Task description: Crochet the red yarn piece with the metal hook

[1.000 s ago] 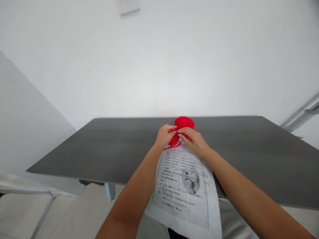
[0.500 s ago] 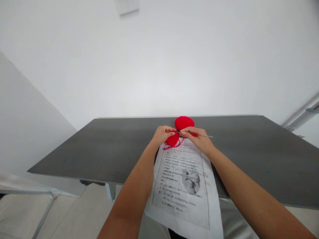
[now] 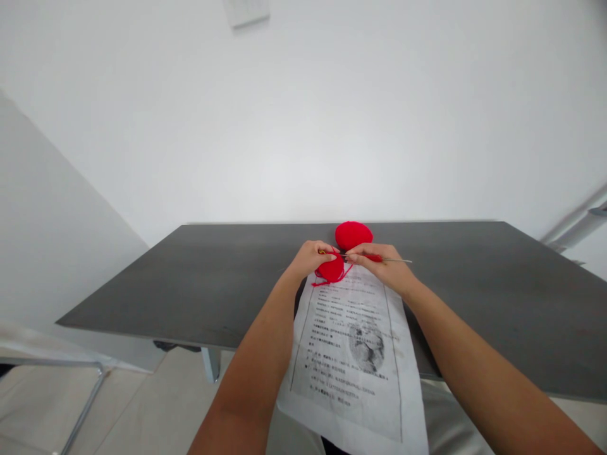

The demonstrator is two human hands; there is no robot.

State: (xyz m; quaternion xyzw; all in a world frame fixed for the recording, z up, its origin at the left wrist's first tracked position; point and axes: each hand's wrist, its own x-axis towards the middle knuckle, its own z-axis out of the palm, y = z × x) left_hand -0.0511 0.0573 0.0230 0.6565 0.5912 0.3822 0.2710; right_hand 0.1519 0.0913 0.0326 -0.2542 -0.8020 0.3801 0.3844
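Note:
My left hand [image 3: 310, 258] pinches a small round piece of red crochet work [image 3: 331, 269], with a bit of yellow at its upper edge. A loose red yarn tail [image 3: 321, 284] hangs below it. Closed around a crochet hook [image 3: 374, 258] with a red grip and thin metal ends, my right hand [image 3: 386, 265] is just to the right. The hook's tip meets the crochet piece near my left fingers; the exact stitch is too small to make out. Right behind my hands, a ball of red yarn [image 3: 353, 235] rests on the table.
A printed sheet [image 3: 332, 379] with text and a dark round picture lies under my forearms and hangs over the near edge of the dark grey table [image 3: 213, 278]. A white wall [image 3: 303, 126] rises behind. A metal-framed chair [image 3: 85, 404] stands at lower left.
My right hand and the hook have shifted slightly right, away from the left hand. The whole view has also moved a little; both grips are the same.

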